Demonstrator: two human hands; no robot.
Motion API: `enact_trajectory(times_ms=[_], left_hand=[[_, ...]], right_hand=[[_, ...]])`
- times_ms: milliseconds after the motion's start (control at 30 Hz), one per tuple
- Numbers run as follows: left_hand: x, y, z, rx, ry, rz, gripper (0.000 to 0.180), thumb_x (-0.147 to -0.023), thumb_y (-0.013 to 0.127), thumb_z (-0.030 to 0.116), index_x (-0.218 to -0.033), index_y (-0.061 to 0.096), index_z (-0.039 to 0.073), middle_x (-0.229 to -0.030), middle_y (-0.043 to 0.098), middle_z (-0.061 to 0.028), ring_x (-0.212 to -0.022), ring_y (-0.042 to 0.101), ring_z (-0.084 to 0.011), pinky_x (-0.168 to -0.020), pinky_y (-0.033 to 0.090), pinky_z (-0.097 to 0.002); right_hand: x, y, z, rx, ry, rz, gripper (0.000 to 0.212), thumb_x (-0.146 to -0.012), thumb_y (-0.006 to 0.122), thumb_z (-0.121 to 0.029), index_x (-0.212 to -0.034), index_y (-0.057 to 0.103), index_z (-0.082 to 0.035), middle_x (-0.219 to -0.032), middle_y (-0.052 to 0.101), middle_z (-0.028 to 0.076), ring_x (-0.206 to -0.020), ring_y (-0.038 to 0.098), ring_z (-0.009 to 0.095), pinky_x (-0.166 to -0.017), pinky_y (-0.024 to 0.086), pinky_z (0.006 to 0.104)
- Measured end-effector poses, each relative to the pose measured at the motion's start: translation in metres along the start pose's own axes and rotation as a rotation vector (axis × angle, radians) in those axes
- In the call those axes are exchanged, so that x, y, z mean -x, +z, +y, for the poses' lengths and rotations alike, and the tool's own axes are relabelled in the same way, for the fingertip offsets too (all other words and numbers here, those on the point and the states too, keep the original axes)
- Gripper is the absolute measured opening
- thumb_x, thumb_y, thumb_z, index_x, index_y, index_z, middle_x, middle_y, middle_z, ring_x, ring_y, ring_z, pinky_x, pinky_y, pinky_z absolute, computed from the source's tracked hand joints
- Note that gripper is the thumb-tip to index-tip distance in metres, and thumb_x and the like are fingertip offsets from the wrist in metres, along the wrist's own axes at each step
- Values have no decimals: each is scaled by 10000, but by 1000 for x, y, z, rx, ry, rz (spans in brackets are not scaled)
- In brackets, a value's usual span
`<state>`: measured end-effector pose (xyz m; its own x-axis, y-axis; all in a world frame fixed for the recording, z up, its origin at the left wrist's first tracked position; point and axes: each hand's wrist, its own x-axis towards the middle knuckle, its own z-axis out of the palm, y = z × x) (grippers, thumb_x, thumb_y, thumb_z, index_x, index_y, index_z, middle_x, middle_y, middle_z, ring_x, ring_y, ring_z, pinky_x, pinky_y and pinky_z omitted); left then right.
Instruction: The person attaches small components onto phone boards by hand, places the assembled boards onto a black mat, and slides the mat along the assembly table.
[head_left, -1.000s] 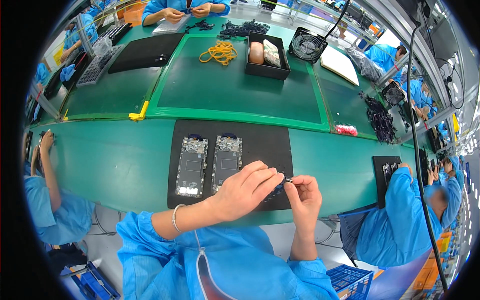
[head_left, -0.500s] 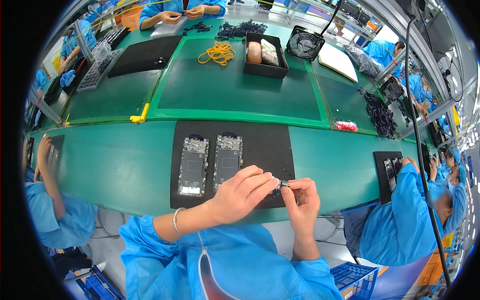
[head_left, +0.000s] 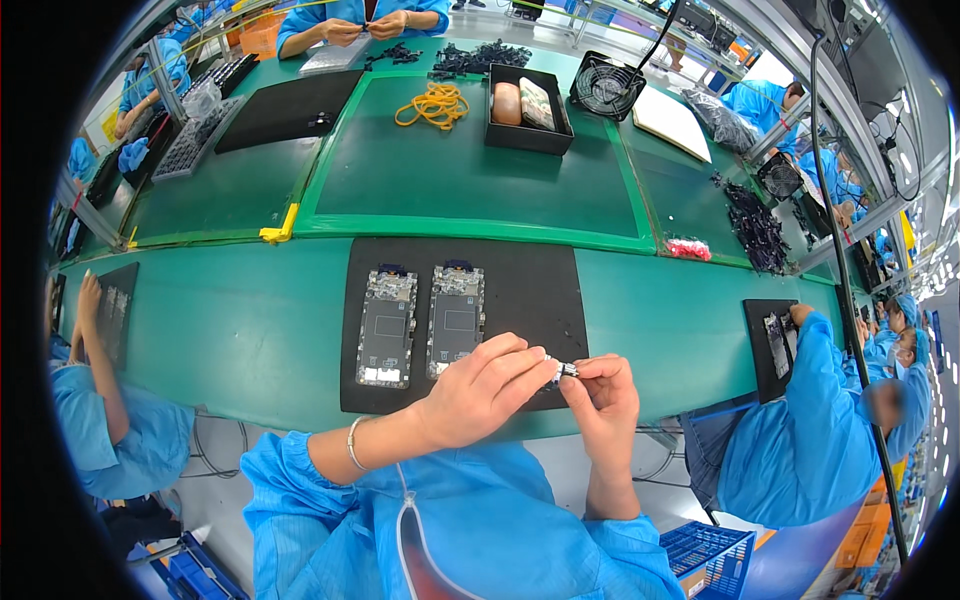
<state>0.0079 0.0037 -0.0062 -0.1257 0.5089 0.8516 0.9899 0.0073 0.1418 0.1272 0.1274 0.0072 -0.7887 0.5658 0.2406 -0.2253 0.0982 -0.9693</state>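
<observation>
In front of me, over the front of a black mat (head_left: 530, 290), my two hands meet around a small silver-and-black part (head_left: 566, 370). My left hand (head_left: 480, 392) is closed, its fingertips pressed at the part's left side. The thumb and forefinger of my right hand (head_left: 606, 398) pinch its right end. My fingers cover most of the part, so its full shape stays hidden. Two circuit boards lie on the mat to the left: one in full view (head_left: 387, 325), the other (head_left: 457, 318) with its lower end partly behind my left hand.
Beyond the mat a black box (head_left: 530, 138) holds two objects, beside yellow cord (head_left: 432, 106) and a small fan (head_left: 607, 86). Piles of dark parts (head_left: 757, 228) and red bits (head_left: 688, 249) lie at right. Co-workers sit left, right (head_left: 800, 420) and opposite.
The part between my fingertips has turned slightly and shows more of its silver side. My hands stay nearly in place. The co-worker at right has shifted an arm.
</observation>
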Motion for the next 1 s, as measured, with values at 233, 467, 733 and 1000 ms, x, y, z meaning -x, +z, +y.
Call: enact_trajectory(times_ms=[233,467,733,1000], left_hand=[[0,-1,4,-20,12,26,424,-663,672,30,-1078,596,66,-1043,557,-49,-957,542,-214,-675,525,-262],[7,-4,-6,22,8,38,455,-643,715,43,-1077,583,85,-1041,561,-41,-938,547,-226,-671,521,-269],[6,-5,-14,122,-63,61,476,-643,773,75,-1075,574,100,-1043,557,-41,-930,548,-242,-697,520,-295],[0,-3,-20,150,-47,40,482,-641,778,98,-1078,574,102,-1040,560,-40,-925,550,-249,-695,521,-296]], right_hand=[[-2,-4,0,-29,9,-47,177,-791,636,72,-899,518,-4,-889,530,68,-825,585,133,-722,510,251],[-2,0,-8,160,-24,-114,176,-811,614,66,-947,519,10,-913,553,71,-842,579,117,-753,479,226],[-21,-5,-15,197,-10,-173,144,-822,600,35,-965,590,16,-919,609,72,-810,628,133,-715,524,241],[-38,-11,-6,263,-14,-278,64,-826,574,23,-889,571,9,-844,604,50,-759,615,122,-685,519,247]])
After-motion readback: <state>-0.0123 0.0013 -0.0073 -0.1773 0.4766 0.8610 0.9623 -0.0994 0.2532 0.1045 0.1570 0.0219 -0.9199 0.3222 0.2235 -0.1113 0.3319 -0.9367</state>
